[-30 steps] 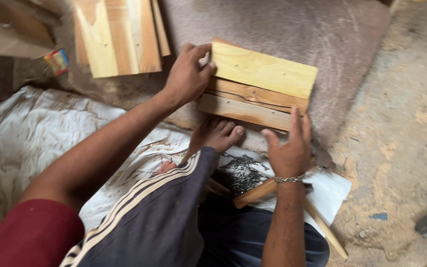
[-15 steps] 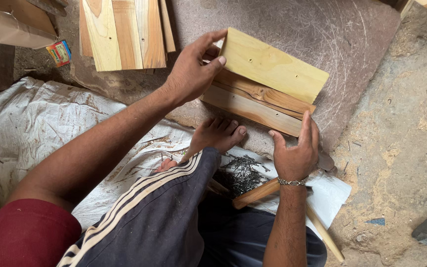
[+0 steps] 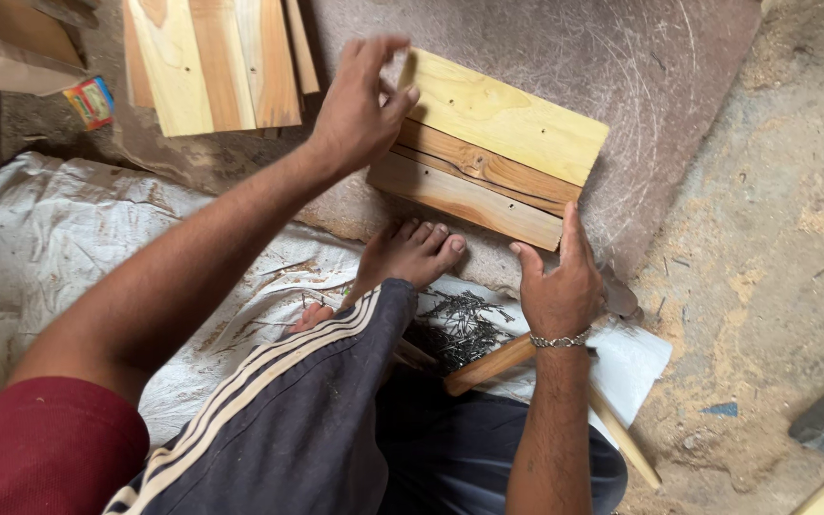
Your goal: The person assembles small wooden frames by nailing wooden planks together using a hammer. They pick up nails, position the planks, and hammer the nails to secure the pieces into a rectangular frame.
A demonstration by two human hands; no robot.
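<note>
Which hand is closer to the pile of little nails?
The right hand. It rests on the plank panel's near edge, just beside the nails. The left hand grips the panel's far corner, well away from them.

We see a panel (image 3: pixel 493 153) of pale, smooth-planed wood planks, matt and unvarnished. It lies on a brown board (image 3: pixel 622 86) with a rough, scratched, fibrous face. At nine o'clock lies dusty, crinkled white woven sacking (image 3: pixel 69 257). At six o'clock, dull dark metal nails (image 3: pixel 464 324) and a bare wooden handle (image 3: pixel 488 367). A shiny metal bracelet (image 3: pixel 557 339) circles the wrist.
</note>
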